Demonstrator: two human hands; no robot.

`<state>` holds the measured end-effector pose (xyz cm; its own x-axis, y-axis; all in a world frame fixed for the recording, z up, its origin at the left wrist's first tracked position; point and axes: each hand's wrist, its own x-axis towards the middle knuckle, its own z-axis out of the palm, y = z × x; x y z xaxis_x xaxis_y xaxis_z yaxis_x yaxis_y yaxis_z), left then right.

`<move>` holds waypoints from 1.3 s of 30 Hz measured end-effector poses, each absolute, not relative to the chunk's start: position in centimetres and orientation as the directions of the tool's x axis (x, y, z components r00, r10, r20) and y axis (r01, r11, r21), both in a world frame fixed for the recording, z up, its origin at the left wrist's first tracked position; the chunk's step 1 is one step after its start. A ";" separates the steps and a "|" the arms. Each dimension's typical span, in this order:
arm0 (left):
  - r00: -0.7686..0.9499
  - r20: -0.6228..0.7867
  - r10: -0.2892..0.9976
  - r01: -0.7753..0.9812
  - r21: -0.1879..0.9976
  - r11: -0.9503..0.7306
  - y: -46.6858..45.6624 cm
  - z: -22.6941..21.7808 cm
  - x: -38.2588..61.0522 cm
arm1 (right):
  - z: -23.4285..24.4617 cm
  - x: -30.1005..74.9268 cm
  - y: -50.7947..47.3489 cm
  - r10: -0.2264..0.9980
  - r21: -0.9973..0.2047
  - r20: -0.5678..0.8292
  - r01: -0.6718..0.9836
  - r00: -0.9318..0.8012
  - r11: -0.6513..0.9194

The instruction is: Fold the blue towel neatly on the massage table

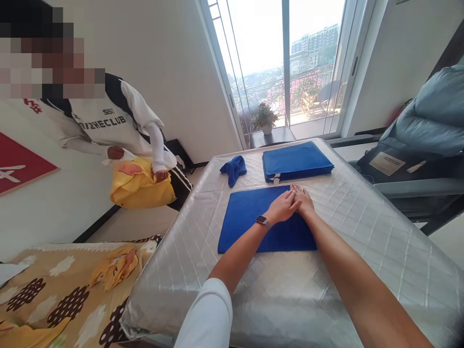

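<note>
Blue cloth (241,217), flat on silver cover (188,237); left hand (282,206), right hand (303,199), outstretched upon it (gripping nothing)

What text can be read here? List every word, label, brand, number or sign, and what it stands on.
"HECLUB": chest of the co-worker's white T-shirt; characters before it unclear.
"SS", then unclear: above that, same T-shirt.
Red print on that T-shirt: too blurred.
Red panel: white mark, cut off, unreadable.
White label on the gray armchair: too small.
White tag on the stacked blue cloths: too small.
Smartwatch: nothing readable.
</note>
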<state>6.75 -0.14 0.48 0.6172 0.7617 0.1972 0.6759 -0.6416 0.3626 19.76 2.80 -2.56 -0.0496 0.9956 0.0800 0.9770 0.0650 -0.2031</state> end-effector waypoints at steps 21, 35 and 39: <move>0.098 0.087 0.991 0.972 0.205 -0.114 3.2 -1.8 -10.2 | -2.3 19.3 3.4 0.998 -0.189 0.057 0.982 0.015 -0.004; 0.041 0.120 0.992 0.967 0.244 -0.070 2.7 -2.5 -12.0 | -1.2 18.6 1.7 0.976 0.017 0.217 1.000 -0.002 -0.002; 0.051 0.129 0.990 0.965 0.249 -0.082 2.7 -2.4 -12.0 | -1.4 18.9 -0.4 0.956 0.073 0.286 0.996 -0.062 0.042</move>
<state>-12.04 2.69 -2.45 0.0513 0.9903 0.1290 0.9649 -0.0824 0.2493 18.88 -0.45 -1.36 -0.0616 0.9563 0.2859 0.9964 0.0423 0.0731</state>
